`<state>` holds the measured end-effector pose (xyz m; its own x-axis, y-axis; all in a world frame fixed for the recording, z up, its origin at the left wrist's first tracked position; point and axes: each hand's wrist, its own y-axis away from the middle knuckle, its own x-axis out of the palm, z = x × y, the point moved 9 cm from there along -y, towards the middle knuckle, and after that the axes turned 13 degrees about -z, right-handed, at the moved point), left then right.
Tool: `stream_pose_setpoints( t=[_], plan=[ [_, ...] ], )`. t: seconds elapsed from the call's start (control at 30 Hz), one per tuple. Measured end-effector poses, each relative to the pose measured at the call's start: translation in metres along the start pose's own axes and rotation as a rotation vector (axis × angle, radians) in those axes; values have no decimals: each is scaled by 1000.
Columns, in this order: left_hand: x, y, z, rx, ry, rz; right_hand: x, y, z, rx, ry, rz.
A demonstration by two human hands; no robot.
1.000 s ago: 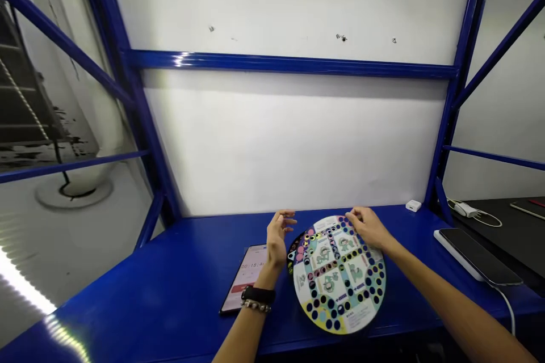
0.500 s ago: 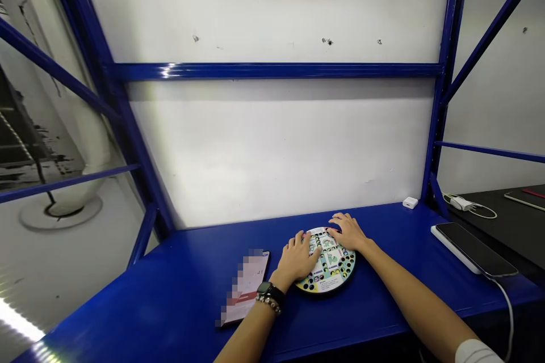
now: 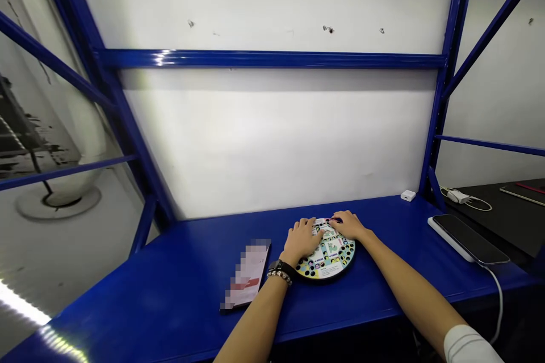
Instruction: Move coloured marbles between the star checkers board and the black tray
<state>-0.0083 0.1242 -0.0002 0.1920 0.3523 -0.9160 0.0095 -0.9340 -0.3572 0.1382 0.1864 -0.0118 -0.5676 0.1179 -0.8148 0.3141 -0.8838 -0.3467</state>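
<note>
A round game board lies on the blue table. Its pale, colourful printed top has many dark holes and yellow discs round the border. My left hand rests over the board's left part, fingers spread, thumb pointing inward across the print. At the far right edge, my right hand touches the board, with its fingers bent over the rim and the thumb apart on top. A small pink patch shows beside that thumb; I cannot make out what it is. My hands hide parts of the board's left and far edges.
A phone with a lit screen lies left of my left wrist. To the right, another phone rests on a white power bank with a cable. A small white box sits near the blue frame post.
My right hand has drawn closer to the board's far right rim, its fingers less stretched. The left hand has shifted slightly forward over the board. The camera view has tilted a little.
</note>
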Motion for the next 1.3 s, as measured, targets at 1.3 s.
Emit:
stream_pose_setpoints(
  t=[1.3],
  plan=[
    [-68,-12,61,-421,767,-404,-60,-4,6,321,-1184,-34]
  ],
)
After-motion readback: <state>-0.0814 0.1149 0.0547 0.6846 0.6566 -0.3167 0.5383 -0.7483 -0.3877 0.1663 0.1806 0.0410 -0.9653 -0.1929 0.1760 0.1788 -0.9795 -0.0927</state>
